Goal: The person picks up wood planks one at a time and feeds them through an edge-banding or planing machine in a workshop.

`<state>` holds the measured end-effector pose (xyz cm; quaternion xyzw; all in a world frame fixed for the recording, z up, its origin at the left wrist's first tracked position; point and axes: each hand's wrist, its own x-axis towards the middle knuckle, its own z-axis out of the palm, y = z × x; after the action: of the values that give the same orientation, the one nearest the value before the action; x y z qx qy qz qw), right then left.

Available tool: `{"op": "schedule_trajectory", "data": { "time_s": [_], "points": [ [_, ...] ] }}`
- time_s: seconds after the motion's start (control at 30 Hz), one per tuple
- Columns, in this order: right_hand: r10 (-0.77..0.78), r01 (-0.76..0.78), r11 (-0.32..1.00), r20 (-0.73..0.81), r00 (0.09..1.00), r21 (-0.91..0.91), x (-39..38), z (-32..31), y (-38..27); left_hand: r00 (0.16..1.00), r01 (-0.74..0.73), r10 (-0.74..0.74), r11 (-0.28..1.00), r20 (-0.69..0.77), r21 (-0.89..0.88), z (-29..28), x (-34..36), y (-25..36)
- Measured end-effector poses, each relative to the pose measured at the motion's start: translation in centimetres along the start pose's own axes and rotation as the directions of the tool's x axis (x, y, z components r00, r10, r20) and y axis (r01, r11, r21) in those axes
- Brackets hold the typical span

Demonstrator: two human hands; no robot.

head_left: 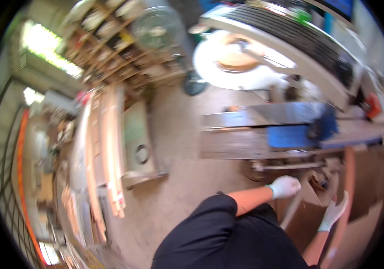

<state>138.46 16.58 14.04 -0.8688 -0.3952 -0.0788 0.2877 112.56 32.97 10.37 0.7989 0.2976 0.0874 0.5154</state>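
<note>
My left hand [284,186], in a white glove, is curled at the edge of a brown cardboard box [309,196] below the workbench; what it holds, if anything, is unclear. Lower right, my gloved right hand [334,210] has its fingers stretched out beside a long wooden strip [348,175], apparently touching it. Blurred scraps [317,181] lie in the box between my hands. Above them is the bench with a wooden board [232,143] and a blue plate [289,136].
Long timber boards [111,152] lie on the left beside a greenish panel [134,125]. A pigeonhole shelf [111,45] and a fan [156,31] stand behind. A machine with a round white table [207,60] is beyond the bench. Orange railing [21,152] runs far left.
</note>
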Motion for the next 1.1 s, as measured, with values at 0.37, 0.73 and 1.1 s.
{"op": "schedule_trajectory", "data": {
  "time_s": [0.37, 0.73, 1.1],
  "points": [
    [-0.466, -0.027, 0.840, 0.747, 0.474, 0.542, -22.6, 12.4, -21.7, 0.460, 0.800, -0.641, 0.599, -0.615, -0.026, -9.8, -47.9, -31.3],
    [-0.205, 0.070, 0.978, 0.969, 0.137, 0.197, -30.3, 10.4, -25.6, -0.531, -0.568, -0.847, 0.381, -0.029, -0.729, -10.0, -85.4, -44.5],
    [-0.339, 0.327, 0.894, 0.940, 0.050, 0.305, -34.2, 15.3, -45.8, -0.422, -0.817, -0.905, 0.405, -0.054, -0.410, -10.0, -85.4, -43.9]
  ]
}}
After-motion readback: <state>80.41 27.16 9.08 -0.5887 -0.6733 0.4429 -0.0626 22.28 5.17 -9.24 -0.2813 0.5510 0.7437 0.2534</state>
